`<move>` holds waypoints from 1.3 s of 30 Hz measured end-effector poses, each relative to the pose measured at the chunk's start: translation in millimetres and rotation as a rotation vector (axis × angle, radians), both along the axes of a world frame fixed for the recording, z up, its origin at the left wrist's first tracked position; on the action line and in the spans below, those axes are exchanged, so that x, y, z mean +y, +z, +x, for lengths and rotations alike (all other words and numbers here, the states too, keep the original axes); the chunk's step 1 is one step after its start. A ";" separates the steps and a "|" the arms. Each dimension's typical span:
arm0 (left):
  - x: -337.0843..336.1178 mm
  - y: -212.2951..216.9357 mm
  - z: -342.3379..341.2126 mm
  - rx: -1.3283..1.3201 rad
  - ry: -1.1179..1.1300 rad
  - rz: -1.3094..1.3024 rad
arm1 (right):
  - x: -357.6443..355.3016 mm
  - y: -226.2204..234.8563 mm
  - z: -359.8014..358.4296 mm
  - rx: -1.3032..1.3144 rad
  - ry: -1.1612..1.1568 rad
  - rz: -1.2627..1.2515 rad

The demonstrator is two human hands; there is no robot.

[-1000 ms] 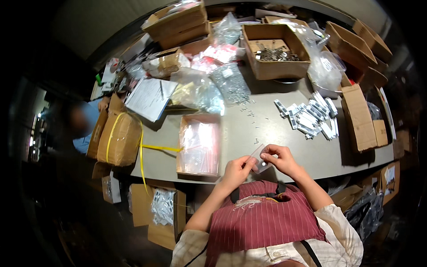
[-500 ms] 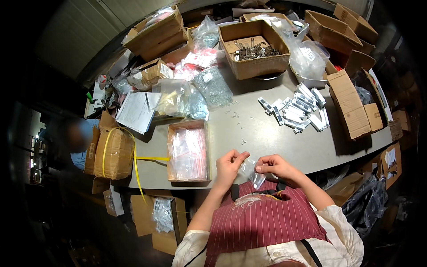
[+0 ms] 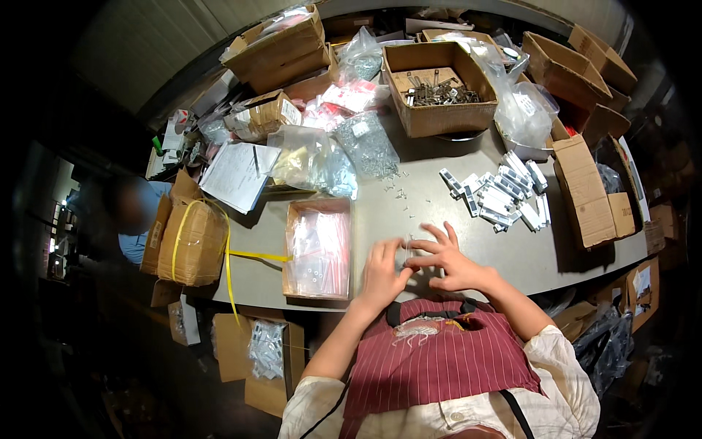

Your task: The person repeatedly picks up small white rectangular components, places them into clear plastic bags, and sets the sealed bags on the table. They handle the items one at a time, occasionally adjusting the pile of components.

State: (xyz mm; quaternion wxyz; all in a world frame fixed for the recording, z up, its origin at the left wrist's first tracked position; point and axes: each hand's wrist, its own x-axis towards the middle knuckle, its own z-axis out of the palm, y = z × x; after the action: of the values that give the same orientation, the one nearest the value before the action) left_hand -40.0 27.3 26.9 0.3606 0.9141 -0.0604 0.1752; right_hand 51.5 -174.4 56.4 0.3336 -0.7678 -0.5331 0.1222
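While half a second ago both hands held a small clear bag aloft, the left hand (image 3: 382, 272) and right hand (image 3: 446, 260) now press flat, fingers spread, on the table (image 3: 453, 219) just right of the shallow box of bags (image 3: 319, 247). The bag seems flattened beneath them.

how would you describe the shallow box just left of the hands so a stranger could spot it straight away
Start at the grey worktable and go to its near edge, where the left hand rests. Directly to that hand's left lies a shallow open cardboard tray. Unlike the deeper brown cartons around it, it is filled with flat clear plastic bags with pink-red edges.
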 end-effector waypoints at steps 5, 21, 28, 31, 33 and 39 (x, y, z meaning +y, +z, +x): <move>2.9 -43.8 1.9 0.017 0.063 0.115 | 9.8 -28.9 13.8 0.142 0.124 -0.025; 8.6 -63.9 -6.6 0.313 0.256 -0.374 | 55.8 -87.2 64.2 -0.099 -0.245 -0.184; 9.9 -52.2 1.9 0.300 0.231 -0.502 | 50.0 -92.8 42.9 -0.067 -0.161 -0.158; 10.7 -52.3 3.7 0.324 0.232 -0.505 | 45.2 -104.9 45.8 -0.060 -0.123 -0.195; 10.9 -51.5 3.0 0.343 0.244 -0.495 | 52.8 -80.1 37.4 -0.113 -0.112 -0.251; 8.3 -55.8 2.6 0.307 0.222 -0.433 | 54.7 -86.6 30.6 -0.157 -0.235 -0.333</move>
State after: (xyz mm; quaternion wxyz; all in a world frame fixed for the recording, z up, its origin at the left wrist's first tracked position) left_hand -37.5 35.7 -28.9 0.5307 0.8329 0.1341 0.0818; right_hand 82.1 -119.7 -30.3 0.1717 -0.8764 -0.4366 0.1087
